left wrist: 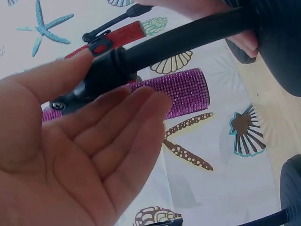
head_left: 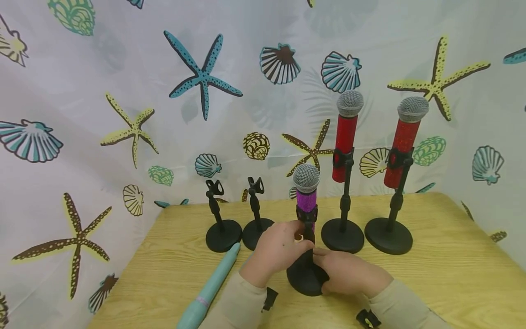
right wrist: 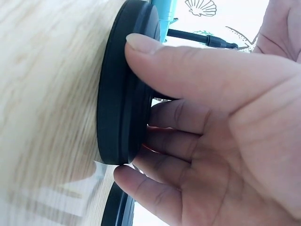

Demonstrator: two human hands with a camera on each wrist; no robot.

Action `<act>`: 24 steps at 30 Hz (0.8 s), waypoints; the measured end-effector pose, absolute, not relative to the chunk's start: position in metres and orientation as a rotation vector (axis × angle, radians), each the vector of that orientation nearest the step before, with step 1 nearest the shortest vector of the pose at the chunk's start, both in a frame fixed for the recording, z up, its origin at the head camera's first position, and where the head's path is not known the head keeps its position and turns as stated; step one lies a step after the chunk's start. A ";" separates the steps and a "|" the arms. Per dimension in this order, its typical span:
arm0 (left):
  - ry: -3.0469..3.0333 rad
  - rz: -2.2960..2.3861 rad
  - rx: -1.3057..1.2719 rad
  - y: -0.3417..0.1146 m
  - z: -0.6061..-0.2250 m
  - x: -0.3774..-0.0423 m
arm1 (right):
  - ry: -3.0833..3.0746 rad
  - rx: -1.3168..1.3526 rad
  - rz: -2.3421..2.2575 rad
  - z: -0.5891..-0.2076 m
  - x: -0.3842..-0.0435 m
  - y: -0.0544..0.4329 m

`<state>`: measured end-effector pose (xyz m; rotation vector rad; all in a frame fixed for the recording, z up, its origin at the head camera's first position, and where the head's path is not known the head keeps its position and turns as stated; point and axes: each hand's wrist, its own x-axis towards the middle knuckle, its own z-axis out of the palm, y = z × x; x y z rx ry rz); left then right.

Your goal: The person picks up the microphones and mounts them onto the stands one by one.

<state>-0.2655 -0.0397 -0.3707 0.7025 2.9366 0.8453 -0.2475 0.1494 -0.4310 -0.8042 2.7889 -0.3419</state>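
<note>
A microphone with a purple glittery handle and silver mesh head (head_left: 306, 178) stands upright in the clip of a short black mic stand (head_left: 306, 279). My left hand (head_left: 277, 249) holds the stand's upper pole just below the clip, thumb on one side and fingers on the other (left wrist: 136, 122). Low down, my right hand (head_left: 349, 273) grips the round base at its right edge. In the right wrist view the thumb lies over the rim of the base (right wrist: 127, 89), with the fingers at its other side. The base is close to the tabletop.
Two red microphones (head_left: 346, 132) (head_left: 404, 141) stand in taller stands at the back right. Two black stands (head_left: 223, 235) (head_left: 255, 230) with bare clips are at the back left. A long pale-teal tapered object (head_left: 211, 285) lies left of my left forearm. A patterned curtain (head_left: 246, 109) hangs behind the wooden table (head_left: 452, 256).
</note>
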 end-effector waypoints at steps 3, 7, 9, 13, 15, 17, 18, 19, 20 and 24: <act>2.898 0.816 0.758 -0.041 -0.370 -0.266 | 2.786 -0.792 -0.344 -0.432 -0.248 0.150; 2.946 0.793 0.741 -0.040 -0.370 -0.265 | 2.779 -0.789 -0.334 -0.432 -0.248 0.150; 2.985 0.779 0.711 -0.039 -0.370 -0.265 | 2.782 -0.789 -0.324 -0.431 -0.249 0.150; 3.053 0.750 0.682 -0.037 -0.371 -0.263 | 2.787 -0.810 -0.320 -0.431 -0.249 0.150; 3.074 0.743 0.694 -0.037 -0.371 -0.262 | 2.784 -0.824 -0.346 -0.431 -0.250 0.152; 3.088 0.737 0.706 -0.038 -0.371 -0.261 | 2.784 -0.824 -0.420 -0.429 -0.252 0.155; 3.095 0.739 0.716 -0.038 -0.370 -0.261 | 2.785 -0.815 -0.478 -0.427 -0.253 0.156; 3.105 0.740 0.727 -0.039 -0.370 -0.260 | 2.793 -0.805 -0.545 -0.425 -0.254 0.158; 3.118 0.743 0.739 -0.039 -0.369 -0.260 | 2.806 -0.795 -0.627 -0.422 -0.255 0.160; 3.169 0.750 0.776 -0.040 -0.367 -0.259 | 2.841 -0.776 -1.000 -0.409 -0.257 0.164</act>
